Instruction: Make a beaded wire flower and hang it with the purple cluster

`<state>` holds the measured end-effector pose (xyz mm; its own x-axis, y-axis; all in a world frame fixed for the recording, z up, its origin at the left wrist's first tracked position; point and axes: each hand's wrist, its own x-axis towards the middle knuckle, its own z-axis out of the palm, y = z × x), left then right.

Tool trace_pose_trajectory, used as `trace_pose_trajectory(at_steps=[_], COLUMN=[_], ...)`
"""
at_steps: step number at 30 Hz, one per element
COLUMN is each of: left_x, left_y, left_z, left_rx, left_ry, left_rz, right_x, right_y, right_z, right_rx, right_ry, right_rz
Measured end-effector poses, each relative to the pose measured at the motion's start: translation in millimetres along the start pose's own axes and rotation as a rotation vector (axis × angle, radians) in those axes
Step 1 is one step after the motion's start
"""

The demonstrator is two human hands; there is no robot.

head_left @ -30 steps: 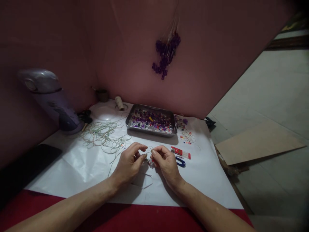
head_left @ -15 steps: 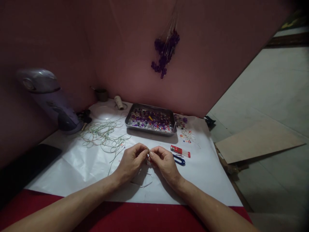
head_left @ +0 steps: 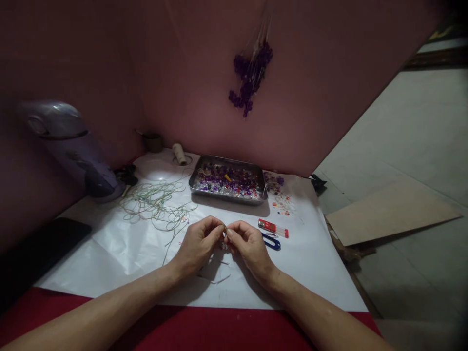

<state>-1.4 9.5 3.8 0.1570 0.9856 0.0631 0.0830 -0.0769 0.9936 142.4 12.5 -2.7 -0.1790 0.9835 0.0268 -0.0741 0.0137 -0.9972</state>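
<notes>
My left hand (head_left: 199, 242) and my right hand (head_left: 248, 245) meet over the white paper, thumbs and forefingers pinched with the fingertips nearly touching. Between them they hold a thin beaded cord, though the exact part in the fingertips is too small to make out. Just below the pinch hang a few clear and reddish beads (head_left: 224, 245), partly hidden by the fingers. Thin cord ends (head_left: 220, 280) show on the paper under my hands. Beside my right hand lie a blue-handled thread snipper (head_left: 272, 242) and a red lighter (head_left: 268, 225).
A metal tray (head_left: 228, 197) of purple, clear and red beads stands behind my hands. Tangled green cord (head_left: 157, 202) lies left, near a purple bottle (head_left: 82, 156) and a thread spool (head_left: 179, 154). Loose beads (head_left: 282, 204) lie right of the tray. Purple beaded strands (head_left: 250, 80) hang on the wall.
The view has shifted very slightly. Both hands keep the same pinch at the same place, and the beads below them have moved only a little.
</notes>
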Motion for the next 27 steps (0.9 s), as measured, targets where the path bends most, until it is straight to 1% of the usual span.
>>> trace_pose_trajectory(at_steps=[5,9,14,22,27], left_x=[-1.1,-0.4,0.2,0.0,0.2], left_y=[2.8,4.1,3.0,0.1,0.2], left_z=[-0.6,-0.5,0.5,-0.3,-1.4], left_rx=[-0.009,-0.009,-0.059,-0.039,-0.056], left_ry=[-0.021,-0.016,-0.019,-0.011,0.000], left_rz=[-0.007,-0.002,-0.008,-0.004,0.018], right_x=[-0.3,-0.1,-0.1,0.6,1.1], right_y=[-2.2,-3.2,-2.7,-0.9,3.1], right_z=[-0.4,-0.2,0.1,0.0,0.0], right_rx=[-0.013,-0.014,0.000,-0.020,0.011], right_ry=[0.005,0.003,0.007,0.012,0.045], right_rz=[0.023,0.027,0.035,0.017,0.003])
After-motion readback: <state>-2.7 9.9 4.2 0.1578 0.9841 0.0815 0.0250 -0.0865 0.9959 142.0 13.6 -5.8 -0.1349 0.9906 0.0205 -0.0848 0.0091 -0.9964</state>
